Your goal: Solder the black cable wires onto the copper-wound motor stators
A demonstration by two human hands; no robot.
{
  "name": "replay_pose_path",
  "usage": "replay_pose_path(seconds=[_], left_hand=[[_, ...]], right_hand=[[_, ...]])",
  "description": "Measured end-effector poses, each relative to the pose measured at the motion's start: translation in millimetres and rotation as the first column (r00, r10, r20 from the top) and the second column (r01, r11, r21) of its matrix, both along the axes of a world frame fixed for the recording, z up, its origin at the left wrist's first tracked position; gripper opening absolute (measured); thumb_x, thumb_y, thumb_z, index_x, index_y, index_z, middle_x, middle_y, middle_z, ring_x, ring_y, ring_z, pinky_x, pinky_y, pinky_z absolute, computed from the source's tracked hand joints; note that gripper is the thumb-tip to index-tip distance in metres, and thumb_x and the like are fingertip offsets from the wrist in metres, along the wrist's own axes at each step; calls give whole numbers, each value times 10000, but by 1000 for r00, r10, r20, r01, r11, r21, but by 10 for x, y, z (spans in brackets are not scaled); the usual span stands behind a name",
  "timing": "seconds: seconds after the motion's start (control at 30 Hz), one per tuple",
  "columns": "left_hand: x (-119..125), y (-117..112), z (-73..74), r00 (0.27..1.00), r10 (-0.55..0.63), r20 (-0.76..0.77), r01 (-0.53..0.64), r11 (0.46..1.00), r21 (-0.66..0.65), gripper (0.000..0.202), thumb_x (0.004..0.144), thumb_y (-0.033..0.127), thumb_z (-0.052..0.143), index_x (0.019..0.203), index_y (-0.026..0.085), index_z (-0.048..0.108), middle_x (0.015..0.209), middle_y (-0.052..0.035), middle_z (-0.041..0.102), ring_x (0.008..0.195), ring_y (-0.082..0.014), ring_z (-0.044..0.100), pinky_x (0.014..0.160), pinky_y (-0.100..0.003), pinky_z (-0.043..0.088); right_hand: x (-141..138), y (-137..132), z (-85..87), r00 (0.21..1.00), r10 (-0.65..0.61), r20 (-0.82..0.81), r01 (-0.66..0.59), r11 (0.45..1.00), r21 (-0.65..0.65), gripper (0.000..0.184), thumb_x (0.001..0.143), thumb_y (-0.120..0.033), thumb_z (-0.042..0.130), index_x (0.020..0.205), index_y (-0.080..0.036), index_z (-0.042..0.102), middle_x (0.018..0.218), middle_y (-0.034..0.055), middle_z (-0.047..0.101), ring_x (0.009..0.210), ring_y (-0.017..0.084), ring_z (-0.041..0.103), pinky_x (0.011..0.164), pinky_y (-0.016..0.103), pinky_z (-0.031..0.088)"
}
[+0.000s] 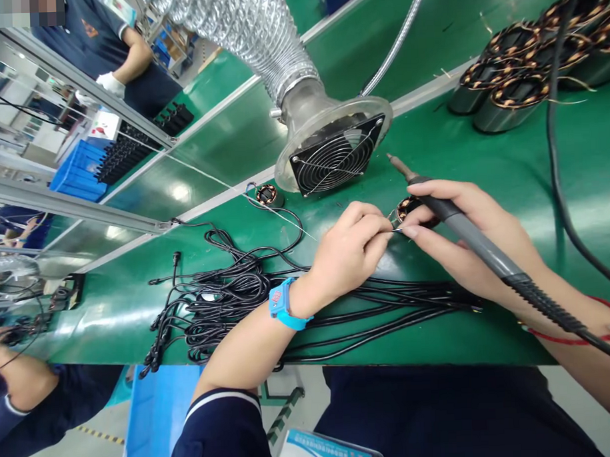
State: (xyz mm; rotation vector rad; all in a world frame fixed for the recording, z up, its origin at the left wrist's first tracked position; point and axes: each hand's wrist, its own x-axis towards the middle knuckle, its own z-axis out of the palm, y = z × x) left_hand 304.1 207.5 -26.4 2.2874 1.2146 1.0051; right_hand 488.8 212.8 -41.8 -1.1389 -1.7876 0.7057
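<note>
My right hand (480, 242) is wrapped around a soldering iron (465, 233), its tip pointing up and left. Thumb and fingers of that hand also close at a small wound stator (407, 208), partly hidden behind them. My left hand (356, 247) is closed in a pinch on a thin wire (396, 229) right beside the stator; the fingertips of both hands nearly meet there. A pale thin strand (218, 175) runs from the upper left toward my left hand. Under my wrists lies a bundle of black cables (237, 284) with connectors at the left and cut ends at the right.
A fume duct with a fan grille (335, 164) hangs just beyond my hands. Several stators (511, 104) stand at the back right; another small one (268, 195) is left of the fan. The iron's black cord (555, 140) loops at the right. Co-workers (103, 49) are at the left.
</note>
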Motion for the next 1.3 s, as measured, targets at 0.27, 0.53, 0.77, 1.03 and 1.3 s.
replay_pose_path(seconds=[0.27,0.53,0.77,1.03,1.3], left_hand=[[17,49,28,977,176,124,-107,897,-429,81,776,118,584,702,151,580,793,-6,571,708,-84,495,663,-219,429],[92,30,-31,916,304,260,-87,785,-613,67,777,198,590,735,148,572,767,22,517,581,-48,444,567,-220,376],[151,-23,-42,909,297,292,-49,773,-632,64,771,162,578,721,156,538,742,22,525,601,-56,457,580,-223,373],[183,-30,-45,898,323,299,-48,747,-663,76,764,141,560,705,166,520,688,29,509,568,-60,443,541,-219,358],[177,-37,-67,887,326,328,-27,744,-668,90,781,160,578,708,167,526,685,34,514,552,-43,440,512,-198,347]], right_hand=[[115,106,-60,949,89,302,-172,950,262,348,931,-358,481,1260,-247,504,898,3,659,856,177,613,773,327,493],[69,104,-39,955,-63,289,-17,963,268,454,911,-354,551,1338,-229,456,981,36,667,954,209,625,851,372,496],[348,-353,66,966,-158,204,132,982,137,332,939,-370,522,1261,-297,542,1032,61,669,899,187,649,789,368,518],[505,-544,-242,993,-100,61,91,985,145,168,865,-376,626,991,-267,604,799,32,618,618,107,590,473,255,446],[442,-498,-81,997,-52,53,45,989,139,187,897,-429,579,893,-243,563,732,45,597,605,111,611,390,202,376]])
